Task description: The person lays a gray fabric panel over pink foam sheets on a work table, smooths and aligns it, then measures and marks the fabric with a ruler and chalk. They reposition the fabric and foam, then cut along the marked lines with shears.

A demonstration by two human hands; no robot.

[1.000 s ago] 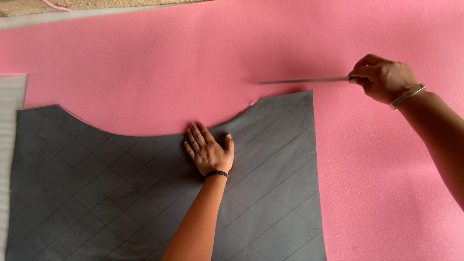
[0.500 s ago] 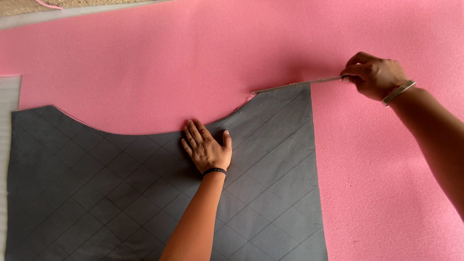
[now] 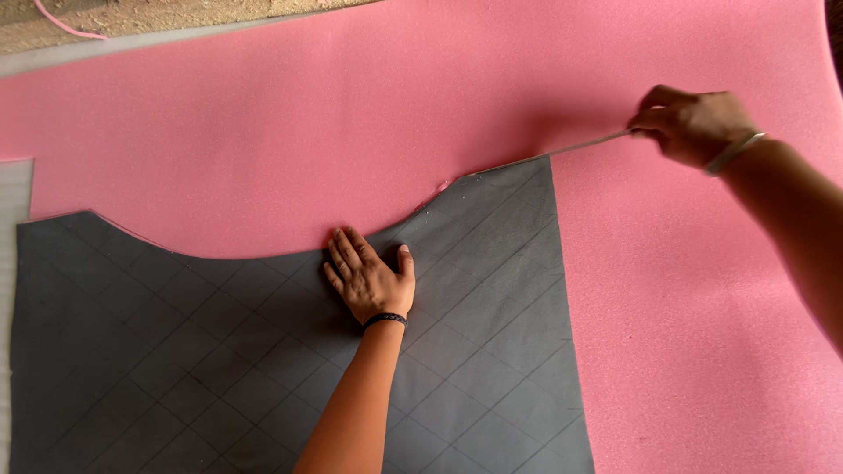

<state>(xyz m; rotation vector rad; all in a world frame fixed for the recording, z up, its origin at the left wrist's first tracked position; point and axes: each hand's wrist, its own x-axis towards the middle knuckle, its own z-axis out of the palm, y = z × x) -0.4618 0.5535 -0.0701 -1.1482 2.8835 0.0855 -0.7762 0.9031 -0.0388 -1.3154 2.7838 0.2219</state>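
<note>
Left hand (image 3: 369,279) lies flat, fingers spread, palm down on the grey quilted fabric piece (image 3: 263,351), just below the piece's curved upper edge. A dark band circles that wrist. The fabric, marked with diagonal stitch lines, rests on a pink foam sheet (image 3: 307,123) that runs out past it above and to the right.

Right hand (image 3: 694,123) is closed around one end of a thin metal blade (image 3: 562,149), a pale bangle on its wrist. The blade lies along the fabric's straight top-right edge, its far tip near the small notch where curve meets straight edge. A strip of rough tan surface (image 3: 158,13) shows at top left.
</note>
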